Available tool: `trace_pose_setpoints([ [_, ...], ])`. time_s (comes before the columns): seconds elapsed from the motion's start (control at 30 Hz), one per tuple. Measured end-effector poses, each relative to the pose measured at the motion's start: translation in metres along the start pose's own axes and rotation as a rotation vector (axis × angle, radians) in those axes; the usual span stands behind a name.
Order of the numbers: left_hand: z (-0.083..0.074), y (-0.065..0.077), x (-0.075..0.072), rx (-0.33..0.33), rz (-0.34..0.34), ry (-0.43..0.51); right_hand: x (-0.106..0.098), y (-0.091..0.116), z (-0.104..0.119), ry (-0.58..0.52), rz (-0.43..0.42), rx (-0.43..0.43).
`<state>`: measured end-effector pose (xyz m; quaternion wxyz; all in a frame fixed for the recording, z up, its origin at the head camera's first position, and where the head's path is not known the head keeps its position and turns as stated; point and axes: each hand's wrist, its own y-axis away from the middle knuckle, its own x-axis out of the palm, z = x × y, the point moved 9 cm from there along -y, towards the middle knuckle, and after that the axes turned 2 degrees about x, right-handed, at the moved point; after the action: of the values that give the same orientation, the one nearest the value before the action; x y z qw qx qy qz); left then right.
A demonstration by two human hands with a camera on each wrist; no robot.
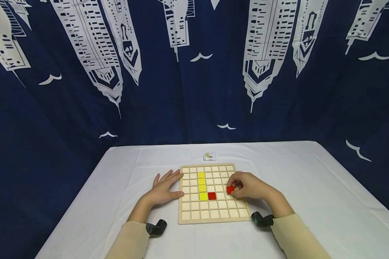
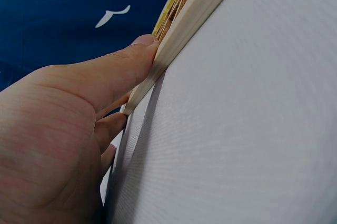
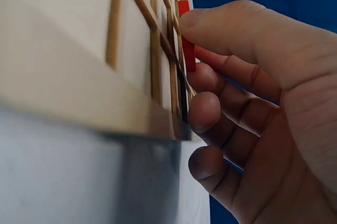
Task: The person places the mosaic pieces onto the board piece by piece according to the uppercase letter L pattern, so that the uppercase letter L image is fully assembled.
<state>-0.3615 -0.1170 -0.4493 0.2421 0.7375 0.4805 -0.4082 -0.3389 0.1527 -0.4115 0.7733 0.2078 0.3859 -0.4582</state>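
A wooden grid board [image 1: 199, 221] lies on the table, its squares framed by thin raised strips. Several yellow tiles [image 1: 202, 188] form a column in it, and a red tile [image 1: 212, 196] sits right of the lowest one. My right hand [image 1: 251, 184] pinches a second red tile [image 3: 188, 40] between thumb and fingers, close over the right side of the board. The other fingers of that hand are curled in the right wrist view. My left hand [image 1: 163, 190] lies with fingers spread at the board's left edge, thumb tip on the rim in the left wrist view.
A small printed card [image 1: 209, 156] with a coloured grid pattern lies behind the board. A white cloth [image 1: 142, 162] covers the table. Behind it hangs a dark blue curtain [image 1: 188, 108] with white buildings and birds. A black wrist device [image 1: 262, 219] is worn at the right sleeve.
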Motion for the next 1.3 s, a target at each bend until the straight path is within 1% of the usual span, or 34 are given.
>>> trace_pose_setpoints([
  [0.23,0.0,0.0,0.0,-0.002,-0.005,-0.006,0.008,-0.003,0.012,0.027,0.003,-0.036],
  [0.6,0.0,0.0,0.0,0.002,-0.005,-0.004,0.018,-0.006,0.025,0.027,0.003,-0.072],
  [1.03,0.0,0.0,-0.001,0.004,-0.001,0.001,0.023,-0.005,0.027,-0.006,0.029,-0.079],
  [1.3,-0.003,0.001,-0.002,0.009,-0.02,-0.01,0.023,-0.004,0.025,-0.016,0.036,-0.066],
])
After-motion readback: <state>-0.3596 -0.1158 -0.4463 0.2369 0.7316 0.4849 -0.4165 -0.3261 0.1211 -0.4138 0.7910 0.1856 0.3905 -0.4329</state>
